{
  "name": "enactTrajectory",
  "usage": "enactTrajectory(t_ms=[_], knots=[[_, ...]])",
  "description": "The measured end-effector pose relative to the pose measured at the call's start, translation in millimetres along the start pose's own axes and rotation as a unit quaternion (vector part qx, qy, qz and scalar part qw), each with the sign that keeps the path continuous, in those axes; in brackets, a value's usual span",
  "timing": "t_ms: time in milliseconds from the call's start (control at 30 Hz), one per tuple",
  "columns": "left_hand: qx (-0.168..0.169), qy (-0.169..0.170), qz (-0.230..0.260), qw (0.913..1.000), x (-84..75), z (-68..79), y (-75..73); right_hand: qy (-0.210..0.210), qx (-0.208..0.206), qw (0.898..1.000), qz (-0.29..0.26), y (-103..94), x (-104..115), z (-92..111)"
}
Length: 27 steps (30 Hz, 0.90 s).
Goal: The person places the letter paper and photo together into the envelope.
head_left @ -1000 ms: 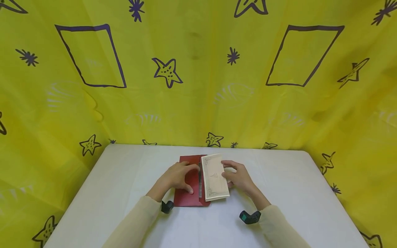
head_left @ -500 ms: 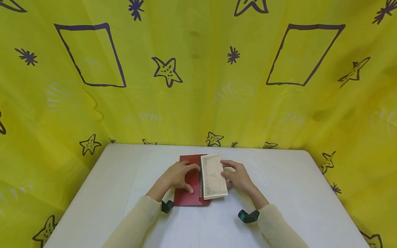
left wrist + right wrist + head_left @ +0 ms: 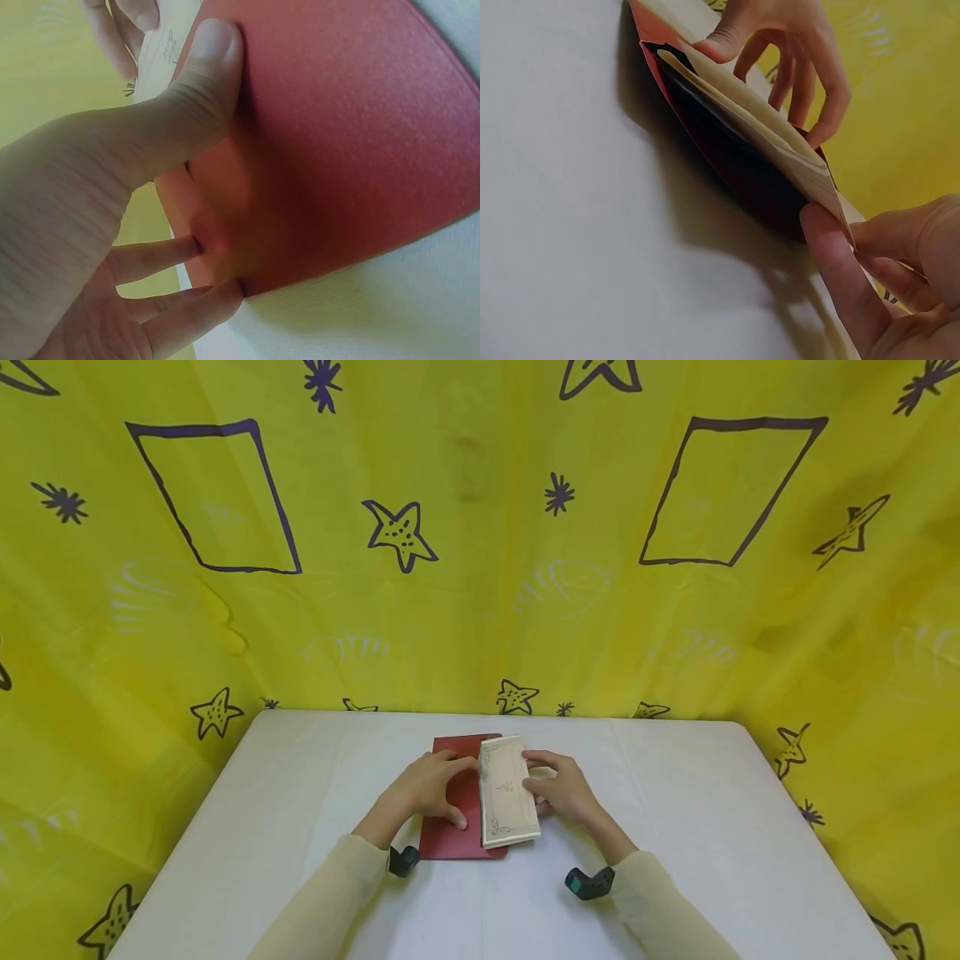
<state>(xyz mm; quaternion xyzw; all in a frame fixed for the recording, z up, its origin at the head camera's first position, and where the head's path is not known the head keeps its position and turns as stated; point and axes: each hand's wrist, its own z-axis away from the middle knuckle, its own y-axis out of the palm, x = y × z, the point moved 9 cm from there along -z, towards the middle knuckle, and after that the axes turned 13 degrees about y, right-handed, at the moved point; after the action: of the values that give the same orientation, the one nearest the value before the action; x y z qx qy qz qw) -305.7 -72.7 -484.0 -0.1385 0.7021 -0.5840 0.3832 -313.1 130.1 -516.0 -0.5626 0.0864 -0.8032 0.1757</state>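
Observation:
A red paper envelope [image 3: 453,843] lies on the white table, its open side facing right. Across that side my left hand [image 3: 423,785] holds it, the thumb [image 3: 214,56] on the red face and the fingertips near its far edge. A folded cream paper [image 3: 510,797] with ornamental corners and a small print leans at the opening. My right hand [image 3: 566,789] pinches this paper by its right edge. In the right wrist view the dark mouth [image 3: 727,161] of the envelope gapes below the layered paper [image 3: 780,139]. How deep the paper's left edge sits is hidden.
White cloth of the table [image 3: 315,793] surrounds the envelope. A yellow curtain [image 3: 480,610] with drawn stars hangs behind and along both sides. Dark wrist cameras [image 3: 590,883] sit on both wrists, close above the tabletop.
My right hand has shifted left with the folded paper. The paper now covers the grey strip that showed along the envelope's opening. My left hand and the envelope stay in place.

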Motion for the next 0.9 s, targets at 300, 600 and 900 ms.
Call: enactTrajectory(t_ms=[300, 600, 900], knots=[[-0.002, 0.000, 0.002, 1.0000, -0.3, 0.0, -0.5, -0.008, -0.029, 1.000, 0.008, 2.6, 3.0, 2.2], [-0.001, -0.007, 0.008, 0.9999, -0.1, 0.9, -0.9, -0.003, -0.039, 0.999, 0.008, 2.4, 2.1, 2.3], [0.000, -0.002, 0.012, 0.9999, -1.2, 1.2, -1.7, -0.009, -0.060, 0.997, 0.041, -0.5, 4.9, 4.8]])
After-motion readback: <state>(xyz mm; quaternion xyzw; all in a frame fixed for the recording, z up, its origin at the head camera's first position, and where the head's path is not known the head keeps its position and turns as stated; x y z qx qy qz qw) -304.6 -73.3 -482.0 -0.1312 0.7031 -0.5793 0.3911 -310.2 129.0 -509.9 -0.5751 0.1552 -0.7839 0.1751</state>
